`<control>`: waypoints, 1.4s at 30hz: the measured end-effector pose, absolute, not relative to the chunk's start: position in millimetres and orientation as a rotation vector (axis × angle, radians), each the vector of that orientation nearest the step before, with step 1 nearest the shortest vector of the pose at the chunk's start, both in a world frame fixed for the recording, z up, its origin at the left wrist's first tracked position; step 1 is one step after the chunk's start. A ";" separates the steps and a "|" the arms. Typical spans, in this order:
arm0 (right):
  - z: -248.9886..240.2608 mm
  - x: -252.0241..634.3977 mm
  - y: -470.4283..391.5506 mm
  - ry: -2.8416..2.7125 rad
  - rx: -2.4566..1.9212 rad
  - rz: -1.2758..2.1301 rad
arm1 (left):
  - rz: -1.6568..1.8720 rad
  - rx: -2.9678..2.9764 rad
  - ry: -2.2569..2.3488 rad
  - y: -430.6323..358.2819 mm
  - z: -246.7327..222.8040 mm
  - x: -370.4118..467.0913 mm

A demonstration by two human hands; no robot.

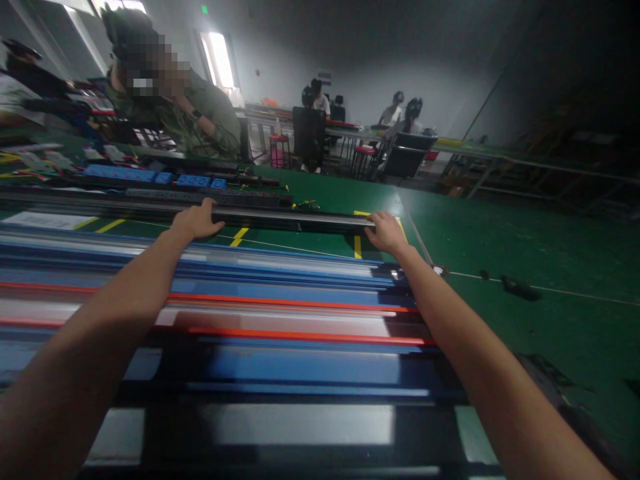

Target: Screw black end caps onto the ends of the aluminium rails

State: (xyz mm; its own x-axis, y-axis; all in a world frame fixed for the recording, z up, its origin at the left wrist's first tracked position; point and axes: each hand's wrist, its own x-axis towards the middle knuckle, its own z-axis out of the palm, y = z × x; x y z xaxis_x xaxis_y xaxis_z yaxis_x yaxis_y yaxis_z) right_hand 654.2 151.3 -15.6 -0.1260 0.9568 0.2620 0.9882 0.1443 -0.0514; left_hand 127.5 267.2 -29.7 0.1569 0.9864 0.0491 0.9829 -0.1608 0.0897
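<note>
A long black metal profile (295,219) lies across the green table, beyond several blue and red-edged profiles. My left hand (199,219) is on the black profile left of the middle, thumb toward me and fingers over its far side. At the profile's right end, my right hand (385,231) has its fingers bent round the tip. Nearer to me, under my forearms, are blue profiles (300,367) and a white profile with red edges (290,319). Yellow tape marks (357,247) show on the table beneath the black profile.
Blue connector blocks (120,174) and black strips lie behind the profile at the left. A person in a green shirt (210,113) sits across the table. A small dark object (521,288) rests at the right. Other people sit at far tables.
</note>
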 end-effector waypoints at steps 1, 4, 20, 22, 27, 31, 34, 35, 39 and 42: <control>-12.0 650.1 150.2 -2.219 -1.875 -0.135 | 0.177 2.346 2.042 266.9 -27.8 132.0; -3.8 633.6 146.4 -2.363 -1.775 0.130 | 0.266 2.355 1.960 266.4 -16.5 147.8; -4.8 584.7 127.2 -2.659 -1.559 0.488 | -0.187 2.393 1.054 230.0 14.6 228.4; -3.8 583.3 128.0 -2.675 -1.557 0.458 | -0.071 2.486 1.088 223.2 16.6 213.0; 6.4 585.5 131.4 -2.752 -1.609 0.429 | 0.098 2.740 1.073 198.7 2.6 169.4; 19.0 594.4 123.4 -2.830 -1.688 0.320 | 0.177 2.806 1.131 190.0 -15.0 150.4; 30.3 609.1 107.7 -2.859 -1.764 0.229 | 0.169 2.802 1.152 191.1 -18.4 146.6; 33.9 615.2 101.5 -2.864 -1.793 0.208 | 0.157 2.800 1.160 191.8 -17.7 146.6; 42.0 639.2 79.9 -2.862 -1.886 0.160 | 0.068 2.786 1.221 191.6 -13.5 148.4; 39.3 651.1 71.2 -2.861 -1.917 0.152 | 0.025 2.775 1.254 188.1 -13.9 149.2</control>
